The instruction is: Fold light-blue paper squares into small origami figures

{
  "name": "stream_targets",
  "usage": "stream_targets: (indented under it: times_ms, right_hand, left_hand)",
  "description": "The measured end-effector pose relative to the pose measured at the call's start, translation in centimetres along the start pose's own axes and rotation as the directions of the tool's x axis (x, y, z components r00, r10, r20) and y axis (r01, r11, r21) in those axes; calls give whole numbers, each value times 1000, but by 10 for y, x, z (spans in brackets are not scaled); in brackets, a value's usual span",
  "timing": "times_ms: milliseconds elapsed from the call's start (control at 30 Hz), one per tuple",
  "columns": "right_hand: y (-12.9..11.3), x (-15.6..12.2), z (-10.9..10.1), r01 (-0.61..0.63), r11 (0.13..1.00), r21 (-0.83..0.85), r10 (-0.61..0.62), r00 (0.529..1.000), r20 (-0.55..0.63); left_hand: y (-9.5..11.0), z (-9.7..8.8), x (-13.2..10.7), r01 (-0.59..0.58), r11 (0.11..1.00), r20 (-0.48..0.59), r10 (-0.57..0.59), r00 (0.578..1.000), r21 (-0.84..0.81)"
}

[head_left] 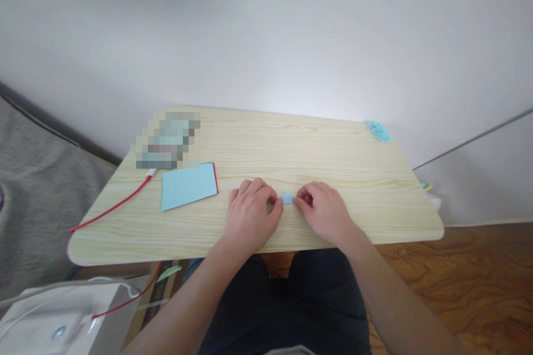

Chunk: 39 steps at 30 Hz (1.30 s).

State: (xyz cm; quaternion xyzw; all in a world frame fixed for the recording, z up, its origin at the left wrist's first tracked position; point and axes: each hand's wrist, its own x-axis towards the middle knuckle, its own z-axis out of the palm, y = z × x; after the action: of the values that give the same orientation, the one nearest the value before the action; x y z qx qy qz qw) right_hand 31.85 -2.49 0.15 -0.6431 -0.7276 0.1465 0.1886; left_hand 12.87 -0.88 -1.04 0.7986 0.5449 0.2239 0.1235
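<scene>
A small folded piece of light blue paper lies low over the table between my two hands. My left hand pinches its left edge between thumb and forefinger, the other fingers curled. On the opposite side, my right hand grips the right edge with its fingertips. The fingers partly cover the paper, so its full shape is hidden. Left of my left hand rests a stack of paper sheets, light blue on top with a red edge showing. A small pile of light blue folded papers sits at the far right corner.
The pale wood-grain table stands against a white wall. A pixelated, phone-like object lies at the back left, with a red cable running over the left edge. A white box stands below on the left.
</scene>
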Motion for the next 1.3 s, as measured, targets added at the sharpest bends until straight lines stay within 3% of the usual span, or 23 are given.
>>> stream_targets:
  times_ms: [667,967,1300]
  right_hand:
    - [0,-10,11,-44,996,76,52,992,-116]
    - [5,-18,16,30,993,117,-10,986,-165]
    - [8,-23,15,12,1000,20,-8,981,-193]
  left_hand:
    - [-2,-4,2,-84,996,54,82,995,42]
    - [-6,-3,-1,-110,994,51,111,992,-26]
    - [-9,-3,3,-116,993,44,116,992,-21]
